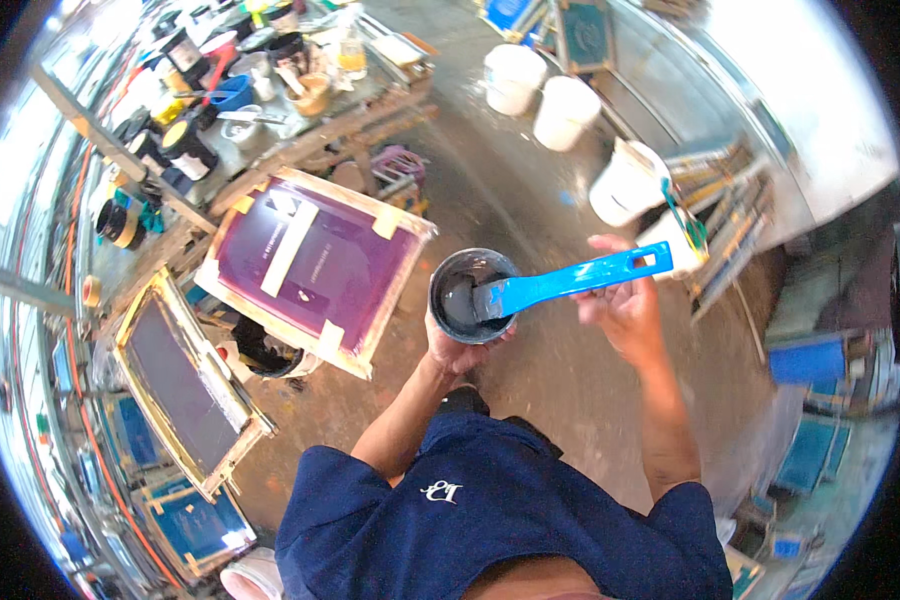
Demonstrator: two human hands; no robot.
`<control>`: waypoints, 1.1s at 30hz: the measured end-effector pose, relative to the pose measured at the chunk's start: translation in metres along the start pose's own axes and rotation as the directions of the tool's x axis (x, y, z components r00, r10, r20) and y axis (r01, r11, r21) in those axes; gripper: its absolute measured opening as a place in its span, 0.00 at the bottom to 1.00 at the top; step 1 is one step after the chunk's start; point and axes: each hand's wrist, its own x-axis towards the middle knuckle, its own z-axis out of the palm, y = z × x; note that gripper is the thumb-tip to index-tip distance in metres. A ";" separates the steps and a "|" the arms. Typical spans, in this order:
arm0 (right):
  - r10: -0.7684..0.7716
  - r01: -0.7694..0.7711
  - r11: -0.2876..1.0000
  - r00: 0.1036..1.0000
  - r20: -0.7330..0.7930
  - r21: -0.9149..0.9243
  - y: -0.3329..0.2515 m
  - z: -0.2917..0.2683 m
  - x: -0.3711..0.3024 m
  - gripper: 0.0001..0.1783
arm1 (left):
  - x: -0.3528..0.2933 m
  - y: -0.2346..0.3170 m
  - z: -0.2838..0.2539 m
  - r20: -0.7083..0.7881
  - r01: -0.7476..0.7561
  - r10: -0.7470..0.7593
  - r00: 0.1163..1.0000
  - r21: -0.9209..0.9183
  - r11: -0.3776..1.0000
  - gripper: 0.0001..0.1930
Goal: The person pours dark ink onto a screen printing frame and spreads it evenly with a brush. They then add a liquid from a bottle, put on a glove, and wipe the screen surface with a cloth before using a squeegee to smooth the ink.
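My left hand [457, 352] grips a round dark pot [472, 294] of grey ink from below, holding it in front of my chest. A blue spatula [570, 281] rests with its blade inside the pot, its long handle pointing right. My right hand [622, 300] is wrapped around that handle near its far end. Just left of the pot lies a wooden printing screen frame [315, 262] with purple mesh and tape on its corners.
A cluttered workbench [300, 130] with ink pots and cups stands at the upper left. Two more screen frames [185, 385] lean at the left. White buckets [540, 92] stand on the wet concrete floor ahead. Stacked frames [725, 215] are at the right.
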 end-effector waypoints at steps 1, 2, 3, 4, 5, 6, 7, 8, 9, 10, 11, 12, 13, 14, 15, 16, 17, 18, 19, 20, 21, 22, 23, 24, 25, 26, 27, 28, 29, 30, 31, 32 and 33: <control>-0.086 0.112 0.974 0.987 0.137 -0.198 0.004 -0.008 0.031 0.28 | 0.010 0.018 0.006 -0.010 -0.046 0.047 0.999 0.033 0.998 0.36; -0.154 0.255 0.894 0.947 0.283 -0.367 0.009 -0.020 0.069 0.30 | 0.021 0.037 0.010 -0.015 -0.094 0.095 0.995 0.066 0.993 0.38; -0.197 0.413 0.767 0.880 0.433 -0.491 0.015 -0.025 0.107 0.32 | 0.029 0.057 0.016 -0.023 -0.146 0.149 0.989 0.098 0.984 0.41; 0.121 0.096 0.852 0.920 0.372 -0.515 0.025 -0.026 0.143 0.32 | 0.034 0.070 0.037 -0.204 -0.219 0.231 0.951 0.081 0.972 0.41; 0.204 0.001 0.860 0.916 0.346 -0.511 0.052 -0.028 0.187 0.30 | 0.042 0.089 0.030 -0.063 -0.230 0.241 0.969 0.143 0.963 0.41; 0.174 0.020 0.878 0.917 0.358 -0.479 0.077 -0.024 0.230 0.28 | 0.052 0.103 0.021 -0.046 -0.255 0.261 0.964 0.118 0.960 0.40; 0.143 0.040 0.896 0.917 0.373 -0.443 0.101 -0.016 0.274 0.27 | 0.063 0.116 0.014 -0.031 -0.281 0.285 0.958 0.094 0.955 0.40; 0.094 0.054 0.937 0.913 0.398 -0.346 0.122 0.004 0.318 0.28 | 0.073 0.130 0.011 -0.067 -0.337 0.343 0.937 0.086 0.938 0.40; 0.053 0.058 0.967 0.907 0.417 -0.248 0.142 0.030 0.354 0.28 | 0.080 0.139 0.006 -0.107 -0.389 0.395 0.912 0.074 0.918 0.39; 0.021 0.074 0.977 0.897 0.441 -0.198 0.164 0.058 0.394 0.31 | 0.087 0.147 -0.001 -0.153 -0.447 0.451 0.879 0.064 0.892 0.39; -0.018 0.095 0.985 0.887 0.462 -0.144 0.184 0.088 0.435 0.34 | 0.094 0.156 -0.008 -0.137 -0.495 0.500 0.855 0.070 0.866 0.38; -0.037 0.106 0.986 0.893 0.448 -0.131 0.208 0.115 0.479 0.37 | 0.103 0.166 -0.016 -0.119 -0.539 0.545 0.830 0.077 0.839 0.37; -0.047 0.110 0.986 0.901 0.431 -0.123 0.234 0.140 0.519 0.40 | 0.118 0.173 -0.017 -0.097 -0.601 0.608 0.788 0.094 0.793 0.36; -0.086 0.185 0.961 0.907 0.412 -0.205 0.254 0.168 0.554 0.45 | 0.132 0.180 -0.019 -0.077 -0.666 0.674 0.735 0.110 0.738 0.35; -0.125 0.205 0.965 0.907 0.403 -0.162 0.276 0.195 0.587 0.52 | 0.145 0.186 -0.024 -0.098 -0.703 0.707 0.700 0.081 0.707 0.35; -0.085 0.178 0.965 0.906 0.414 -0.191 0.289 0.217 0.606 0.55 | 0.156 0.190 -0.031 -0.128 -0.745 0.744 0.655 0.050 0.665 0.35; -0.056 0.160 0.964 0.905 0.422 -0.214 0.295 0.242 0.627 0.58 | 0.163 0.190 -0.039 -0.125 -0.776 0.777 0.617 0.071 0.627 0.35; -0.114 0.229 0.943 0.903 0.414 -0.242 0.314 0.259 0.649 0.61 | 0.173 0.193 -0.048 -0.118 -0.799 0.802 0.585 0.089 0.595 0.35; -0.159 0.291 0.917 0.894 0.419 -0.273 0.320 0.277 0.656 0.61 | 0.179 0.193 -0.057 -0.120 -0.831 0.838 0.533 0.109 0.545 0.35; -0.128 0.258 0.936 0.883 0.451 -0.241 0.322 0.289 0.663 0.61 | 0.190 0.195 -0.048 -0.146 -0.865 0.864 0.481 0.079 0.495 0.35; -0.095 0.222 0.951 0.872 0.479 -0.216 0.325 0.296 0.670 0.60 | 0.201 0.198 -0.043 -0.173 -0.893 0.884 0.434 0.048 0.447 0.35; -0.237 0.355 0.908 0.873 0.425 -0.221 0.356 0.296 0.696 0.52 | 0.214 0.205 -0.045 -0.112 -0.878 0.874 0.473 0.018 0.478 0.35; -0.180 0.305 0.931 0.861 0.476 -0.200 0.358 0.299 0.700 0.48 | 0.222 0.204 -0.050 -0.126 -0.893 0.888 0.442 0.026 0.449 0.35; -0.120 0.251 0.950 0.845 0.521 -0.188 0.361 0.299 0.704 0.45 | 0.229 0.202 -0.054 -0.140 -0.904 0.897 0.418 0.032 0.427 0.36; -0.056 0.192 0.963 0.826 0.561 -0.187 0.360 0.294 0.704 0.41 | 0.236 0.197 -0.054 -0.157 -0.912 0.903 0.399 0.037 0.409 0.36; -0.181 0.241 0.969 0.836 0.519 -0.050 0.349 0.292 0.695 0.33 | 0.241 0.196 -0.042 -0.181 -0.918 0.905 0.386 0.019 0.396 0.37; -0.223 0.257 0.966 0.808 0.546 0.015 0.334 0.283 0.695 0.31 | 0.249 0.196 -0.031 -0.203 -0.923 0.904 0.377 0.000 0.385 0.38; -0.267 0.268 0.960 0.777 0.570 0.084 0.307 0.272 0.692 0.29 | 0.260 0.194 -0.007 -0.294 -0.940 0.905 0.308 0.051 0.337 0.39; -0.307 0.269 0.951 0.739 0.599 0.155 0.284 0.265 0.687 0.27 | 0.265 0.189 0.005 -0.386 -0.953 0.894 0.226 0.101 0.285 0.39; -0.401 0.344 0.912 0.631 0.664 0.224 0.268 0.258 0.683 0.28 | 0.261 0.182 -0.011 -0.360 -0.951 0.891 0.276 0.034 0.308 0.38; -0.494 0.408 0.859 0.507 0.706 0.309 0.255 0.253 0.685 0.29 | 0.262 0.177 -0.024 -0.301 -0.938 0.906 0.296 0.088 0.336 0.37; -0.614 0.647 0.710 0.375 0.694 0.278 0.244 0.241 0.688 0.31 | 0.266 0.182 -0.014 -0.305 -0.928 0.898 0.317 0.094 0.359 0.36; -0.648 0.677 0.651 0.261 0.715 0.343 0.223 0.229 0.679 0.32 | 0.272 0.180 0.000 -0.309 -0.919 0.890 0.336 0.100 0.382 0.36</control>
